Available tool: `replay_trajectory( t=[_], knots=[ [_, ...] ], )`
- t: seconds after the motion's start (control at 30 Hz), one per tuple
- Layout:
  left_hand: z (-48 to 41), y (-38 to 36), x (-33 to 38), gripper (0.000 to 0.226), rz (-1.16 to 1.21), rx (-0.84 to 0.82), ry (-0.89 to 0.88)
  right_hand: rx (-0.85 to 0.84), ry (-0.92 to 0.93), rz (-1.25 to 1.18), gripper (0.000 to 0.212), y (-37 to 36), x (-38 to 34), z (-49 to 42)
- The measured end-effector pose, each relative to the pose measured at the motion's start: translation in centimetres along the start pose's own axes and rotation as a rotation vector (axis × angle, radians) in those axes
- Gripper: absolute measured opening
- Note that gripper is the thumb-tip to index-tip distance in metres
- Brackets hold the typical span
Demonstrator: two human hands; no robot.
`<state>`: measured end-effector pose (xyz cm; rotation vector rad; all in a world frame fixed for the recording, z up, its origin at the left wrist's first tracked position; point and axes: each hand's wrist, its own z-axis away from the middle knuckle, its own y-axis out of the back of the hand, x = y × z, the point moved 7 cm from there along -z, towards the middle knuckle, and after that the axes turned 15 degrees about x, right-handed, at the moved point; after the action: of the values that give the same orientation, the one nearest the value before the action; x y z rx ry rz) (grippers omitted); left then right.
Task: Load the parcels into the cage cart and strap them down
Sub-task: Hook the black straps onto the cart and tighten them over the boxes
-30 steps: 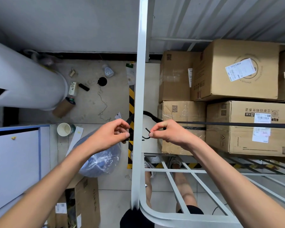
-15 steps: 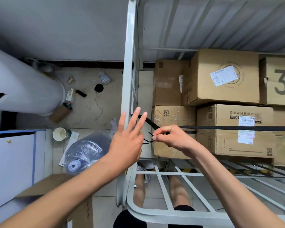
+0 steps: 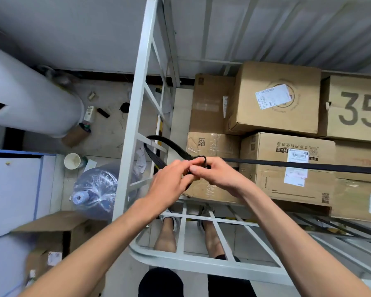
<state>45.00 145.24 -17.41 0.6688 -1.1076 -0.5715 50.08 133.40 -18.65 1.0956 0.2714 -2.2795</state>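
Note:
Several brown cardboard parcels (image 3: 274,99) are stacked inside the white metal cage cart (image 3: 135,108). A black strap (image 3: 298,165) stretches across their fronts from the right and loops round the cart's left side bars. At the middle, my right hand (image 3: 219,176) pinches the strap's black hook end. My left hand (image 3: 171,185) meets it there, its fingertips pinching the strap's loose end beside the hook. The hook itself is mostly hidden by my fingers.
Outside the cart on the floor lie a blue water jug (image 3: 96,189), a paper cup (image 3: 72,160), an open cardboard box (image 3: 49,239) and small litter. A big white cylinder (image 3: 28,103) lies at the left. My legs stand behind the cart's front rail (image 3: 201,264).
My left hand, open and raised half a second ago, has moved right and closed its fingertips on the strap end at my right hand. The view has shifted slightly.

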Motion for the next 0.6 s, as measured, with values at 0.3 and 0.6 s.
replay_trajectory(
  t=[0.3,0.6],
  knots=[
    [1.5,-3.6,0.2,0.051,-0.063,-0.129,-0.02,0.007,0.044,0.11,0.027,2.6,1.0,1.1],
    [2.3,-2.6,-3.5,0.025,-0.352,-0.254,-0.076,0.052,-0.012,0.114,0.024,4.6,3.5,0.1]
  ],
)
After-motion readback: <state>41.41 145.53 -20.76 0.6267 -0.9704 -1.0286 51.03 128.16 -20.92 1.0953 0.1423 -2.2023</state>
